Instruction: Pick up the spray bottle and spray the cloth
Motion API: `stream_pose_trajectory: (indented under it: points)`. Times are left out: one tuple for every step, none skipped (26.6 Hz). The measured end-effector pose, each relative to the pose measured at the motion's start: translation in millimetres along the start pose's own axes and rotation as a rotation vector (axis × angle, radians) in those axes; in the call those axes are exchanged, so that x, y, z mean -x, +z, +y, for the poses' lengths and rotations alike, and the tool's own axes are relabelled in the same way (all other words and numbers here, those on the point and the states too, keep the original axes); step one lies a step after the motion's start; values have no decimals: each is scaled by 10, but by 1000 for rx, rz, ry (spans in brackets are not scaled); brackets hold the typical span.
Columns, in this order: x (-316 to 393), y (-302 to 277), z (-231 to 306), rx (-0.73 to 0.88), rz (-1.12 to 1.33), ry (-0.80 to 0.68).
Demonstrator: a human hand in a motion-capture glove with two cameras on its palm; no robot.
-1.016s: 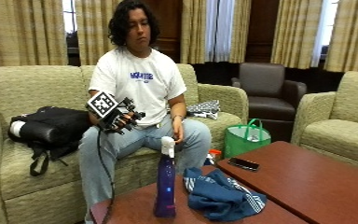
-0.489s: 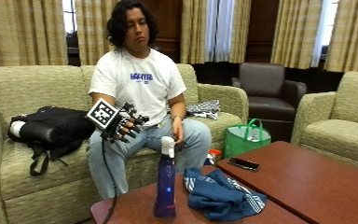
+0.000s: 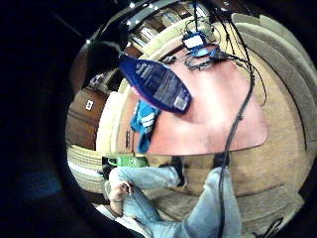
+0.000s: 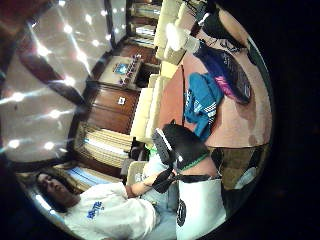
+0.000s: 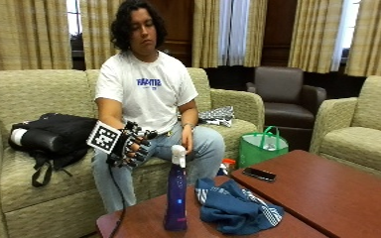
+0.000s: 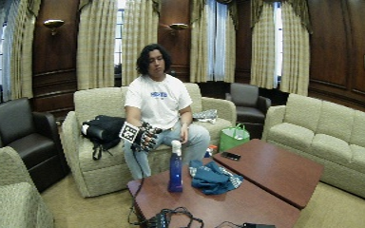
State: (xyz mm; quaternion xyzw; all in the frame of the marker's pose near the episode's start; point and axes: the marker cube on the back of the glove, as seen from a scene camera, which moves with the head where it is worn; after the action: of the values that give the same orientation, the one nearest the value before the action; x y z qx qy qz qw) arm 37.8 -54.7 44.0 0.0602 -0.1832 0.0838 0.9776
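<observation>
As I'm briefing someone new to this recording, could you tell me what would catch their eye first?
First, the tall purple spray bottle with a white nozzle, upright near the edge of the reddish-brown wooden table. Beside it lies a crumpled blue cloth with white stripes. The black-gloved right hand hovers apart from the bottle, fingers loosely spread, holding nothing.

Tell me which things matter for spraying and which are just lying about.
For the job: spray bottle, upright on the table; blue cloth beside it; gloved right hand, not yet touching the bottle.
Lying about: phone, green bag, black backpack.
</observation>
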Motion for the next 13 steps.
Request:
stream_pose_trajectory:
  points:
    - [-20, 18, -19, 10, 4, 9]
    - [-37, 38, -42, 27, 9, 18]
    - [-53, 61, -75, 43, 17, 24]
    - [-68, 86, -116, 55, 25, 28]
    - [-84, 115, -159, 65, 32, 32]
    - [-101, 147, -197, 73, 37, 36]
    - [-119, 181, -229, 81, 40, 38]
    - [-138, 216, -259, 88, 41, 41]
    - [-157, 252, -289, 96, 40, 45]
    - [-177, 288, -321, 104, 38, 50]
    - [-200, 323, -352, 113, 34, 53]
    - [-223, 360, -381, 122, 26, 57]
    - [-245, 400, -409, 127, 13, 65]
